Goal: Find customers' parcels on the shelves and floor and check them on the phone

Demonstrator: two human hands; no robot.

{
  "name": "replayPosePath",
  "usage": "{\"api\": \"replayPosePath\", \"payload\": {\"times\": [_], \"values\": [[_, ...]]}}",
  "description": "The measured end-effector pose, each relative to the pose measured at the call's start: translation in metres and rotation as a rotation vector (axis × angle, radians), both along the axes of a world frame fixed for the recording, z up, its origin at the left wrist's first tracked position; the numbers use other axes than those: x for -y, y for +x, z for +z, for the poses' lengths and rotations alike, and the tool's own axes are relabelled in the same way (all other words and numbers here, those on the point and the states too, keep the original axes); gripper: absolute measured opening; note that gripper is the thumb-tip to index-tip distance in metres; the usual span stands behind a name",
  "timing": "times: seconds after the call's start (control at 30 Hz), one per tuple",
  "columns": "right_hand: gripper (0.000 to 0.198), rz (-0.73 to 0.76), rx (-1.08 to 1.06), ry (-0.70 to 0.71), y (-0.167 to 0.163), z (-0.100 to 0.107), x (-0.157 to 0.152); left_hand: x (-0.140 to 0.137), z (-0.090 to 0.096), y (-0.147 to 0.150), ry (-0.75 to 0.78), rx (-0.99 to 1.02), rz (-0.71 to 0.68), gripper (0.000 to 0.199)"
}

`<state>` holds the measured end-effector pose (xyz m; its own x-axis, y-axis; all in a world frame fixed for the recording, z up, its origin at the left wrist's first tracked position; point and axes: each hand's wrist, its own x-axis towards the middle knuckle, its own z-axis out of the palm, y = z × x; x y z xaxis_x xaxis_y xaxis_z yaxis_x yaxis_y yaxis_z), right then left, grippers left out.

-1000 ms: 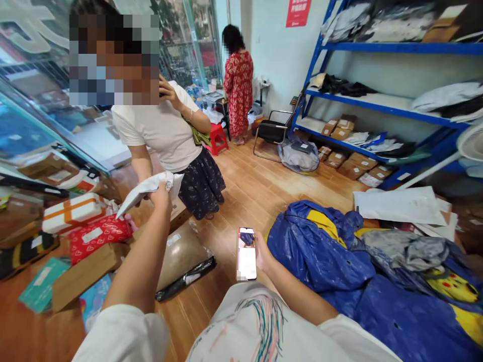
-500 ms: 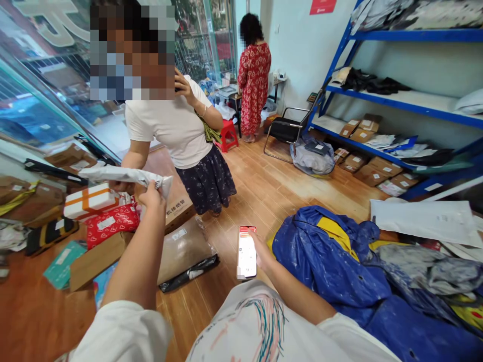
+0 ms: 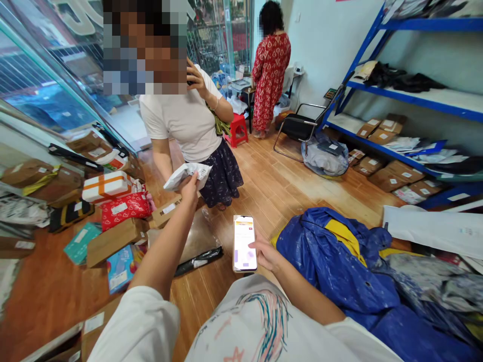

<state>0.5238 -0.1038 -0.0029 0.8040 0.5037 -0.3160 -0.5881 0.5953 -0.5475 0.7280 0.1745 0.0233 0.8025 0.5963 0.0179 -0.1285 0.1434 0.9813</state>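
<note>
My left hand [image 3: 189,188], arm stretched forward, grips the near end of a white plastic mailer bag [image 3: 181,174] with a printed label. Behind the bag a co-worker's forearm [image 3: 163,157] reaches down; the bag hides that hand, so I cannot tell whether it touches the bag. In front of my body, my right hand [image 3: 267,255] is at the right edge of a smartphone [image 3: 243,246] with a lit screen. The thumb lies over the screen, and the other fingers are mostly hidden behind the phone.
Parcels lie on the floor at left, among them a red heart-patterned packet [image 3: 126,208] and a brown carton [image 3: 113,244]. A blue tarpaulin [image 3: 320,256] is heaped at right, near blue shelving [image 3: 418,93]. A second person [image 3: 269,80] stands by a black chair [image 3: 300,125].
My left hand has moved right with the mailer bag, which has turned to show more of its face. My right thumb has slid down the phone, and the screen shows a different page.
</note>
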Motion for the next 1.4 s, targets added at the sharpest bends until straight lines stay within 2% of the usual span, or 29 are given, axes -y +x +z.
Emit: {"api": "replayPosePath", "payload": {"times": [0.07,0.2,0.27,0.4,0.5,0.57,0.6,0.7,0.77,0.83,0.9,0.97,1.07,1.23,1.4], "values": [[0.072,0.012,0.046,-0.059,-0.004,0.005,-0.001,0.015,0.003,0.006,-0.077,0.033,-0.014,0.023],[0.098,0.041,0.125,-0.077,-0.008,0.012,-0.001,0.031,0.014,0.015,-0.152,0.069,-0.048,0.026],[0.105,0.036,0.158,-0.094,-0.010,0.012,-0.002,0.026,0.021,0.019,-0.163,0.074,-0.047,0.025],[0.106,0.006,0.200,-0.183,-0.016,0.009,-0.004,0.001,0.033,0.023,-0.157,0.067,-0.024,0.026],[0.109,0.018,0.207,-0.136,-0.019,0.011,-0.005,-0.008,0.038,0.005,-0.107,0.026,0.014,0.045],[0.107,0.056,0.191,-0.071,-0.021,0.015,-0.005,0.000,0.040,-0.029,-0.083,-0.081,-0.025,0.060],[0.105,0.075,0.183,-0.057,-0.021,0.017,-0.005,0.008,0.041,-0.053,-0.088,-0.157,-0.109,0.063],[0.101,0.106,0.208,-0.102,-0.019,0.022,-0.008,0.040,0.042,-0.142,-0.169,-0.375,-0.601,0.052],[0.102,0.109,0.276,-0.149,-0.019,0.021,-0.010,0.057,0.043,-0.202,-0.251,-0.516,-0.872,0.053],[0.104,0.124,0.324,-0.138,-0.019,0.020,-0.014,0.065,0.044,-0.249,-0.292,-0.546,-0.994,0.055],[0.104,0.159,0.331,-0.079,-0.020,0.020,-0.019,0.068,0.042,-0.280,-0.306,-0.495,-0.987,0.063],[0.103,0.199,0.329,-0.029,-0.023,0.022,-0.026,0.068,0.041,-0.297,-0.319,-0.421,-0.915,0.077],[0.101,0.243,0.366,-0.024,-0.029,0.028,-0.040,0.068,0.044,-0.308,-0.303,-0.358,-0.795,0.091],[0.101,0.291,0.420,-0.035,-0.042,0.033,-0.063,0.068,0.052,-0.321,-0.206,-0.398,-0.632,0.102],[0.095,0.272,0.441,-0.076,-0.061,0.036,-0.078,0.056,0.043,-0.343,-0.210,-0.374,-0.599,0.106]]}}
